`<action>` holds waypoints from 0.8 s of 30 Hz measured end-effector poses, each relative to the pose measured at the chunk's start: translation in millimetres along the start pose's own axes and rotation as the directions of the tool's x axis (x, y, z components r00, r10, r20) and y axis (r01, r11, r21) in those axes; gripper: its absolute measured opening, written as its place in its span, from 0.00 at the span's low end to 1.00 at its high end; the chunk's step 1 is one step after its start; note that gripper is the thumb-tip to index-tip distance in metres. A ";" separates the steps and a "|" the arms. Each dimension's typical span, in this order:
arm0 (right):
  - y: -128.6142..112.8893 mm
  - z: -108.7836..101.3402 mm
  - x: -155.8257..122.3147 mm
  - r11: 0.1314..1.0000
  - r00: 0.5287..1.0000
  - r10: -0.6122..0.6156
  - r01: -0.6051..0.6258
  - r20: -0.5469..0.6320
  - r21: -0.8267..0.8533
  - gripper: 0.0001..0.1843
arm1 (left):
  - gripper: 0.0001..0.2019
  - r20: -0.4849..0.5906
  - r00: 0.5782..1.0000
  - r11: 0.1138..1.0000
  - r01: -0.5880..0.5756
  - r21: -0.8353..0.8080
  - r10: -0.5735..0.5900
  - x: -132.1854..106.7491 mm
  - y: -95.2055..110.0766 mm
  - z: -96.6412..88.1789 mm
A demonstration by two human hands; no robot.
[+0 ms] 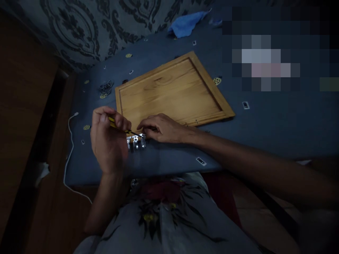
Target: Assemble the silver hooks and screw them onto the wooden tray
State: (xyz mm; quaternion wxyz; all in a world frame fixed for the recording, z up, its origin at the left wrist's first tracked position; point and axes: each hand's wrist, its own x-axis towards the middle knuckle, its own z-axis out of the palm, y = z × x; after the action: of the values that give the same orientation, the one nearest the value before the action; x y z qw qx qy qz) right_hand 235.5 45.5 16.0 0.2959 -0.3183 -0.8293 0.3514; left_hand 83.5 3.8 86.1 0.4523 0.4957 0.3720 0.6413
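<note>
My left hand [107, 141] is closed around the yellow handle of a screwdriver [114, 124]. Its dark shaft slants down to the right, with the tip at a shiny metal strip with hooks [136, 140] on the near left edge of a wooden panel [159, 95]. My right hand [165, 129] rests over that edge, thumb and forefinger bent together close to the screwdriver tip. Whatever lies between those fingertips is too small to make out. The panel lies flat, with a grooved frame and a few small dark holes [196, 121] along its near edge.
A small heap of metal pieces [106, 86] lies left of the panel on a blue-grey patterned cloth [164, 158]. A blue cloth [186, 24] is at the back by the patterned wall covering [76, 31]. A white cable [69, 148] hangs over the left edge.
</note>
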 end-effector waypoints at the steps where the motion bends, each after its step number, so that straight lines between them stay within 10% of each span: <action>1: 0.1 0.1 0.0 1.000 1.000 0.001 -0.001 0.003 0.002 0.19 | 0.10 0.001 1.000 1.000 -0.001 -0.016 0.001 0.7 0.0 0.3; 10: 0.0 -0.1 0.4 1.000 1.000 -0.017 0.017 -0.003 0.023 0.18 | 0.15 0.030 0.999 0.994 -0.019 -0.110 0.022 11.9 -7.4 1.6; 18: 0.5 0.6 0.2 1.000 1.000 0.006 -0.006 -0.001 0.024 0.17 | 0.16 0.183 0.959 0.973 0.227 -0.049 -0.215 25.2 -1.9 -10.3; 24: 0.8 0.3 -0.6 1.000 1.000 -0.021 0.021 -0.007 0.015 0.18 | 0.14 0.126 0.989 0.996 0.081 -0.027 -0.077 14.9 -3.1 -6.0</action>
State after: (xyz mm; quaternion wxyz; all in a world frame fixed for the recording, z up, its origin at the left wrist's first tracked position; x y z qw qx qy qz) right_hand 235.9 45.4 15.0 0.3047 -0.3086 -0.8288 0.3536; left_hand 76.8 18.8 86.3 0.5078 0.5124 0.3521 0.5964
